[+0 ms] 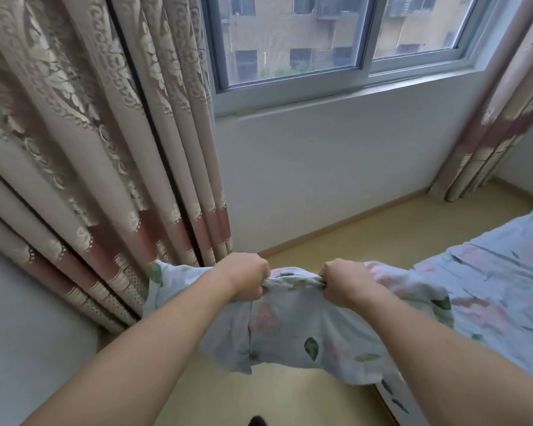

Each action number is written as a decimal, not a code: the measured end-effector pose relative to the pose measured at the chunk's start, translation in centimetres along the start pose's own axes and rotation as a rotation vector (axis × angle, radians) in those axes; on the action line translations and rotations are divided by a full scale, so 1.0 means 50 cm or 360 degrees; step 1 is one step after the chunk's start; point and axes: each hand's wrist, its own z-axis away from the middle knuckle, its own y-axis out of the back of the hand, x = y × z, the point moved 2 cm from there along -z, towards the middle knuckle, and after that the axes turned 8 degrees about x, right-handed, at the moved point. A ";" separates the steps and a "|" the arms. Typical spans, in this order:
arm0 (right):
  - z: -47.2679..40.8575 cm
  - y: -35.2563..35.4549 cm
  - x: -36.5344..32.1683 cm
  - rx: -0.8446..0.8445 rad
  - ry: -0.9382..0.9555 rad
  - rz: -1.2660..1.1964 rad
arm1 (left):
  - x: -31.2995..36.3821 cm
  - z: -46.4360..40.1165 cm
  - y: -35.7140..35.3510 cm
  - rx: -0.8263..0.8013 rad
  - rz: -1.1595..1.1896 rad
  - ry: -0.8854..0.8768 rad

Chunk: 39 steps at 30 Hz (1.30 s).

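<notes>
Frankly, my left grip [247, 281] and right grip [347, 285] clench the floral bedsheet [293, 330] at lower centre; overpulling could strip the bed [505, 287].

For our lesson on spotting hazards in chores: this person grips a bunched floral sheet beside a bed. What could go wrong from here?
The left hand and right hand grip only a bunched edge of the floral sheet; a hard shake might pull it free.
Its left corner hangs close to the curtain and could snag there.
Loose cloth droops toward the floor, perhaps a trip hazard.
</notes>
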 end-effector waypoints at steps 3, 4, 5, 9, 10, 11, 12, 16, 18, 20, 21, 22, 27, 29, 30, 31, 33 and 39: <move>-0.102 0.027 0.021 -0.0009 -0.0091 -0.0017 | -0.077 -0.117 0.019 0.0009 0.0004 -0.0062; -0.130 0.031 0.031 -0.0017 -0.0117 -0.0022 | -0.093 -0.152 0.022 0.0013 -0.0021 -0.0098; -0.158 0.034 0.042 -0.0020 -0.0142 -0.0029 | -0.108 -0.187 0.023 0.0022 -0.0048 -0.0137; -0.279 0.033 0.093 -0.0060 -0.0230 -0.0080 | -0.165 -0.333 0.026 0.0022 -0.0096 -0.0230; -0.307 0.033 0.107 -0.0075 -0.0249 -0.0086 | -0.177 -0.367 0.027 0.0019 -0.0094 -0.0234; -0.339 0.032 0.124 -0.0082 -0.0265 -0.0094 | -0.190 -0.405 0.030 0.0020 -0.0096 -0.0241; -0.368 0.032 0.139 -0.0080 -0.0273 -0.0106 | -0.201 -0.438 0.031 0.0016 -0.0109 -0.0251; -0.477 0.035 0.202 -0.0050 -0.0297 -0.0149 | -0.236 -0.565 0.048 -0.0012 -0.0134 -0.0283; -0.530 0.038 0.243 -0.0046 -0.0345 -0.0168 | -0.250 -0.635 0.062 -0.0014 -0.0128 -0.0288; -0.573 0.042 0.278 -0.0041 -0.0391 -0.0186 | -0.257 -0.695 0.074 -0.0020 -0.0132 -0.0297; -0.590 0.044 0.292 -0.0036 -0.0401 -0.0188 | -0.259 -0.721 0.080 -0.0023 -0.0146 -0.0311; -0.607 0.046 0.307 -0.0036 -0.0411 -0.0191 | -0.260 -0.746 0.086 -0.0028 -0.0168 -0.0336; -0.695 0.061 0.380 -0.0052 -0.0529 -0.0199 | -0.273 -0.884 0.117 -0.0011 -0.0230 -0.0472; -0.731 0.063 0.411 -0.0073 -0.0592 -0.0214 | -0.280 -0.945 0.122 -0.0017 -0.0239 -0.0528; -0.743 0.064 0.422 -0.0083 -0.0609 -0.0207 | -0.282 -0.968 0.121 -0.0025 -0.0243 -0.0553; -0.758 0.064 0.436 -0.0081 -0.0626 -0.0193 | -0.283 -0.996 0.122 -0.0034 -0.0240 -0.0583; -0.795 0.062 0.466 -0.0079 -0.0672 -0.0185 | -0.290 -1.059 0.124 -0.0038 -0.0223 -0.0640; -0.888 0.078 0.558 -0.0132 -0.0918 -0.0208 | -0.295 -1.252 0.143 -0.0052 -0.0217 -0.0866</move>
